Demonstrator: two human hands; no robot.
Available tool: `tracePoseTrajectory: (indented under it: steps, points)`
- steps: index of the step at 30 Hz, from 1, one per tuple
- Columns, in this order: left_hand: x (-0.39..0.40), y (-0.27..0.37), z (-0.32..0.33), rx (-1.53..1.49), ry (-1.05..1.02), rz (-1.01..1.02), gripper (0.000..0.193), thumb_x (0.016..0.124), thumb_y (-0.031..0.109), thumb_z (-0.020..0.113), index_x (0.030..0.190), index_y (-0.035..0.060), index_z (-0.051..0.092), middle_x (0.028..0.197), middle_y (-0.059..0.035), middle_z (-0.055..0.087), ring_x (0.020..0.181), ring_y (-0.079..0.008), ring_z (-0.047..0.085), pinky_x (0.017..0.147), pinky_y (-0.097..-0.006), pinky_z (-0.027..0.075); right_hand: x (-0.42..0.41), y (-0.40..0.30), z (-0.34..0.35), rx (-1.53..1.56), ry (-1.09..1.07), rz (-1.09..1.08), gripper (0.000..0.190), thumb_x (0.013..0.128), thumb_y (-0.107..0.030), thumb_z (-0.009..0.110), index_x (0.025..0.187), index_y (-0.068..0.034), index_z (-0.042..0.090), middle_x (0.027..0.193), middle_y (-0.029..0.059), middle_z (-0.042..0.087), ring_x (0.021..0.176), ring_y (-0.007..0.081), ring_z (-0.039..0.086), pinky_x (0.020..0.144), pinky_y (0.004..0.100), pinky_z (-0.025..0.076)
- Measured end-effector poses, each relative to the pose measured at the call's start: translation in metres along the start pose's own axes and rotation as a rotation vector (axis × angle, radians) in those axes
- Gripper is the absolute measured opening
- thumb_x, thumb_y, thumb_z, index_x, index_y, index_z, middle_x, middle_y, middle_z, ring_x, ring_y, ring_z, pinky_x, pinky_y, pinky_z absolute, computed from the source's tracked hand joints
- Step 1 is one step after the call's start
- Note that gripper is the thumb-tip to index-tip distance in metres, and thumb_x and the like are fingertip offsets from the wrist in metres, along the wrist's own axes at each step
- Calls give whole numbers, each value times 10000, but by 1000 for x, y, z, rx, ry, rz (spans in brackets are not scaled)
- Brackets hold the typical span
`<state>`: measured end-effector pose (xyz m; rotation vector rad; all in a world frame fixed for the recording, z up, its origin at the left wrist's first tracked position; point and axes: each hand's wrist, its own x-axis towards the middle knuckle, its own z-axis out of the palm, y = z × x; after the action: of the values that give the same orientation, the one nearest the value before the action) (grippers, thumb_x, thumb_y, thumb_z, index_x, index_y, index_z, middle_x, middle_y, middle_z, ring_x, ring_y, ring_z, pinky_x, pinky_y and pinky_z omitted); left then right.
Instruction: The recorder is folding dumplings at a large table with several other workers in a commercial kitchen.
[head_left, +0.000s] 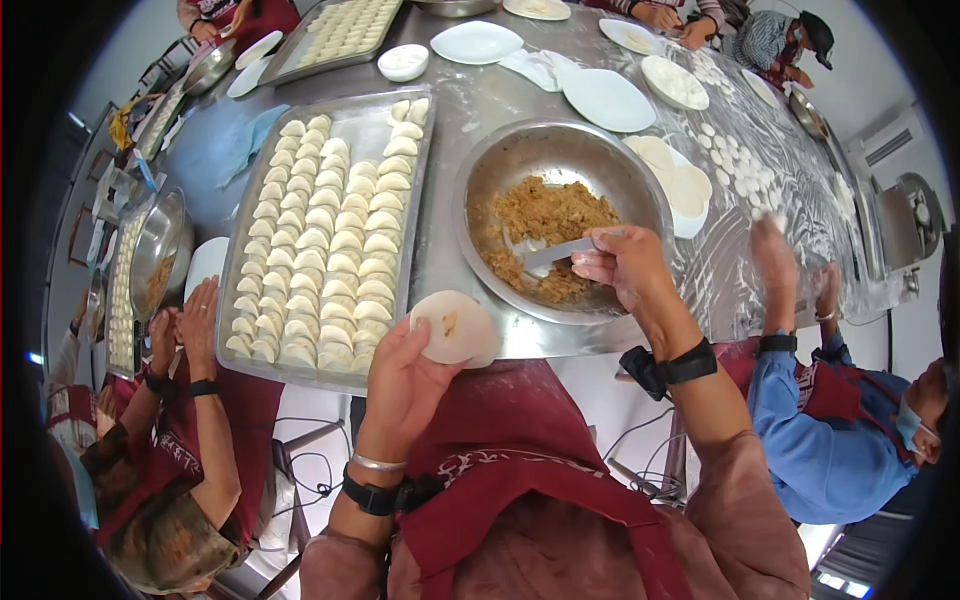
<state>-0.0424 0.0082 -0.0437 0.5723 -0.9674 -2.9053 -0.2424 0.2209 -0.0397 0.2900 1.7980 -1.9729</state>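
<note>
My left hand (401, 382) holds a round dough wrapper (461, 326) flat, its thumb over the edge; a small smear of filling marks the wrapper's middle. In my right hand (630, 270) is a flat spatula (559, 253), its tip down in the filling. That brown minced filling (551, 214) lies in a wide steel bowl (480, 157) in front of me. Left of the bowl, a metal tray (360, 124) carries rows of folded dumplings (311, 259). A white plate with several round wrappers (679, 180) stands just right of the bowl.
Several white plates (609, 100) and a small white bowl (403, 63) stand farther back. Dough pieces (735, 165) lie on the floured steel table (720, 255) at right. Co-workers' hands are close on both sides, one blurred hand (772, 251) at right. Another dumpling tray (337, 34) sits at the back.
</note>
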Motion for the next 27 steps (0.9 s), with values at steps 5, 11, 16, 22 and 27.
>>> tracePoseTrajectory:
  steps: [5,11,16,22,27]
  points:
    - [13,6,5,-39,3,57,411,997,187,477,1336,-39,417,1337,-197,527,1248,-320,523,1063,-465,427,8,1,-9,168,-67,89,201,926,-4,511,1048,153,544,908,264,632,815,309,697,694,388,635]
    - [28,6,13,-122,-12,83,444,998,202,467,1371,-30,404,1390,-184,489,1282,-313,492,1095,-479,392,-31,-18,10,240,-142,-25,219,946,-42,510,1061,140,550,887,234,640,790,295,697,726,368,629]
    - [27,10,19,-215,-77,115,445,1023,239,413,1374,-34,396,1373,-168,494,1296,-306,471,1113,-470,366,-79,-8,47,30,-128,-353,204,955,-91,538,1039,84,604,885,169,673,746,230,698,713,311,592]
    - [8,30,21,-257,-30,173,457,1050,333,343,1329,-20,424,1325,-150,524,1276,-274,476,1117,-445,341,-105,25,63,-690,-333,-1387,167,791,33,648,944,-15,696,915,151,694,878,279,682,761,352,555]
    - [-7,39,9,-305,36,196,439,1051,337,334,1305,-8,427,1264,-144,542,1239,-271,489,1116,-441,336,-111,26,72,-718,-495,-1441,159,787,-1,682,945,-9,697,937,163,697,860,299,684,745,367,560]
